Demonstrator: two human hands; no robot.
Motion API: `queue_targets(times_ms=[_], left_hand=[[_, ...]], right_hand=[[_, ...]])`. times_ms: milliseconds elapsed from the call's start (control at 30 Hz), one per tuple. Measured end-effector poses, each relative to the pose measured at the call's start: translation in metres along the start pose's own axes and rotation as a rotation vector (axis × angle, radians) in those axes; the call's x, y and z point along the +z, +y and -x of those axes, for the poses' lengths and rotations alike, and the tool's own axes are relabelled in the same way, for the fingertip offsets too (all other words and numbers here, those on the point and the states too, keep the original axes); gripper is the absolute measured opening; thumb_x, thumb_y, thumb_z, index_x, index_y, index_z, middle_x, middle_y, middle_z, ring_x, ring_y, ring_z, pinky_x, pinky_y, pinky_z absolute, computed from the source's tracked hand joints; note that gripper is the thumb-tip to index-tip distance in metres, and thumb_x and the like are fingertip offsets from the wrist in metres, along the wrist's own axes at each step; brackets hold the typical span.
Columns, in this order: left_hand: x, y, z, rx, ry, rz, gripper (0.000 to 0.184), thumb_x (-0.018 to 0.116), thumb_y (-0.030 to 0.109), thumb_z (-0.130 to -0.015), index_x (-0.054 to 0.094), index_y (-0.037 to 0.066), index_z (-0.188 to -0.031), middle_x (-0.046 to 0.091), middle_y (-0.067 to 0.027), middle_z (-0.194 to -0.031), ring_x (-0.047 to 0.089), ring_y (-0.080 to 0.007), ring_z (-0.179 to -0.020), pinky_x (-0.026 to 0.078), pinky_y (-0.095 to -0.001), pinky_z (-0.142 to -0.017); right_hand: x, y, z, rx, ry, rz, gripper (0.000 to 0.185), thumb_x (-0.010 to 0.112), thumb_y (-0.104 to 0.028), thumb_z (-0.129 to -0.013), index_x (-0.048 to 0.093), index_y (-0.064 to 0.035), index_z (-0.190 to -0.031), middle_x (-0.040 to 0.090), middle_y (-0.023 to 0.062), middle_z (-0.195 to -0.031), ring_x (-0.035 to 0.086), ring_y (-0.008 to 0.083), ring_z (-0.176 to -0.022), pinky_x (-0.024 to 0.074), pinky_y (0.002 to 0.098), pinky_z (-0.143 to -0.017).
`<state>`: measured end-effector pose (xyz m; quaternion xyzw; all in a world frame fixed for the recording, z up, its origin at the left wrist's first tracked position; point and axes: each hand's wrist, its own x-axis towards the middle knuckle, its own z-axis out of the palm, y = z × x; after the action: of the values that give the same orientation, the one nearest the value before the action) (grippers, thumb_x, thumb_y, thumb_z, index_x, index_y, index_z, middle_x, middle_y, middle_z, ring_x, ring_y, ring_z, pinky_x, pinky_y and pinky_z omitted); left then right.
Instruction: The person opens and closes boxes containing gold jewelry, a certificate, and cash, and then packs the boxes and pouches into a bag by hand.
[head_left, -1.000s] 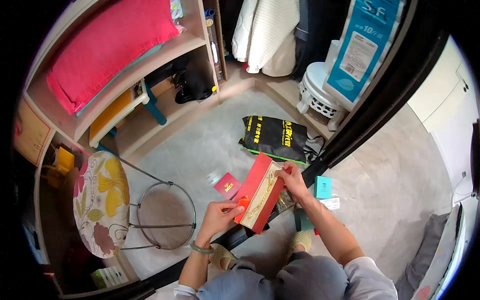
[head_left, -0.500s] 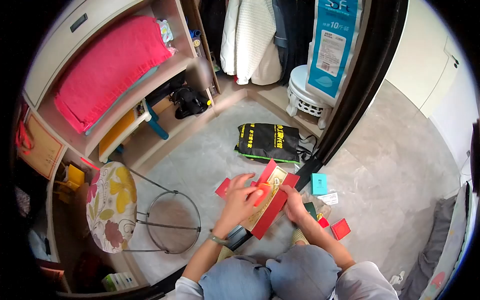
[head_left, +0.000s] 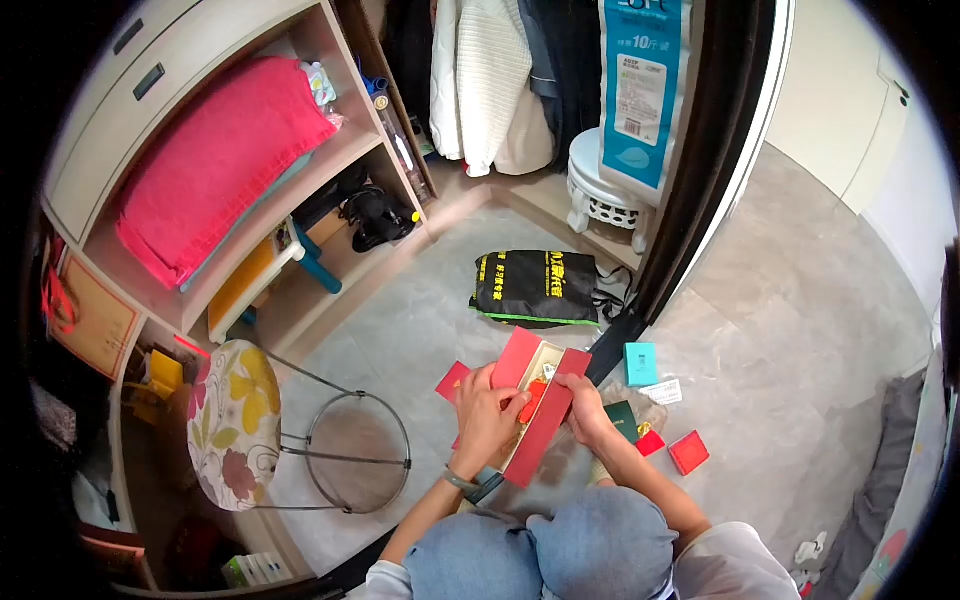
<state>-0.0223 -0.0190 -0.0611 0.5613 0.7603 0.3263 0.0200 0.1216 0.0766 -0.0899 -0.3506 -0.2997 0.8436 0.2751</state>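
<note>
A long red box (head_left: 552, 428) with a cream inside lies open above the knees. My right hand (head_left: 587, 405) grips its right side, thumb at the upper edge. My left hand (head_left: 484, 418) reaches over the left side, its fingertips closed on a small orange-red piece (head_left: 533, 400) inside the box. Part of a gold chain with a pale tag (head_left: 549, 371) shows at the box's upper end; the rest is hidden by the orange-red piece and my left hand. A red card (head_left: 452, 380) on the floor is partly behind my left hand.
A black bag (head_left: 535, 288) lies ahead on the floor. To the right are a teal box (head_left: 640, 364), a dark green box (head_left: 621, 420) and a red box (head_left: 689, 453). A floral stool (head_left: 235, 425) with metal legs lies tipped at the left, near the shelving (head_left: 355, 150).
My left hand has carried the orange-red piece from the box's left edge over and down into the box. My right hand has moved from inside the box to its right side. The view has shifted.
</note>
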Motion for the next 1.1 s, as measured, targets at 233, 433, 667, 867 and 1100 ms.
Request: queue_targets(times_ms=[233, 433, 667, 867, 1100], left_hand=[[-0.022, 0.022, -0.006, -0.3, -0.066, 0.038, 0.035, 0.077, 0.034, -0.077, 0.062, 0.005, -0.09, 0.058, -0.0104, -0.12, 0.061, -0.0297, -0.098, 0.049, -0.0444, -0.074], [-0.019, 0.025, 0.006, -0.075, -0.14, -0.215, 0.037, 0.069, 0.029, -0.085, 0.059, 0.007, -0.113, 0.058, -0.0072, -0.111, 0.063, -0.0295, -0.092, 0.051, -0.0441, -0.065], [-0.015, 0.025, 0.013, 0.069, -0.31, 0.103, 0.047, 0.06, 0.025, -0.093, 0.051, 0.005, -0.135, 0.051, -0.0144, -0.121, 0.06, -0.0289, -0.099, 0.051, -0.0386, -0.084], [-0.008, 0.013, 0.017, -0.216, -0.397, 0.506, 0.073, 0.072, 0.03, -0.084, 0.039, 0.003, -0.143, 0.054, -0.0201, -0.122, 0.053, -0.0371, -0.115, 0.042, -0.0416, -0.1], [-0.021, 0.029, 0.014, -0.092, -0.311, 0.12, 0.084, 0.075, 0.031, -0.077, 0.036, -0.001, -0.143, 0.057, -0.0228, -0.12, 0.06, -0.0375, -0.106, 0.05, -0.044, -0.088]], right_hand=[[0.003, 0.002, -0.002, -0.06, 0.004, -0.052, 0.031, 0.054, -0.023, -0.09, 0.054, -0.0063, -0.116, 0.064, 0.0074, -0.101, 0.064, 0.0195, -0.091, 0.0527, 0.036, -0.08], [0.011, 0.002, 0.005, -0.033, 0.043, -0.061, 0.03, 0.053, -0.022, -0.091, 0.054, -0.008, -0.117, 0.063, 0.0064, -0.105, 0.064, 0.0192, -0.092, 0.0527, 0.0351, -0.08], [-0.007, 0.007, -0.005, -0.197, 0.084, -0.022, 0.03, 0.052, -0.022, -0.091, 0.055, -0.0068, -0.117, 0.063, 0.0067, -0.108, 0.062, 0.0203, -0.093, 0.0492, 0.0351, -0.085], [-0.009, 0.003, -0.004, -0.145, 0.034, -0.092, 0.031, 0.052, -0.021, -0.092, 0.058, -0.0027, -0.115, 0.066, 0.0097, -0.111, 0.064, 0.0214, -0.097, 0.0499, 0.0353, -0.089], [-0.001, 0.002, -0.001, -0.17, 0.012, -0.12, 0.03, 0.052, -0.022, -0.093, 0.057, -0.0056, -0.118, 0.064, 0.0082, -0.114, 0.063, 0.0209, -0.101, 0.0472, 0.0367, -0.095]])
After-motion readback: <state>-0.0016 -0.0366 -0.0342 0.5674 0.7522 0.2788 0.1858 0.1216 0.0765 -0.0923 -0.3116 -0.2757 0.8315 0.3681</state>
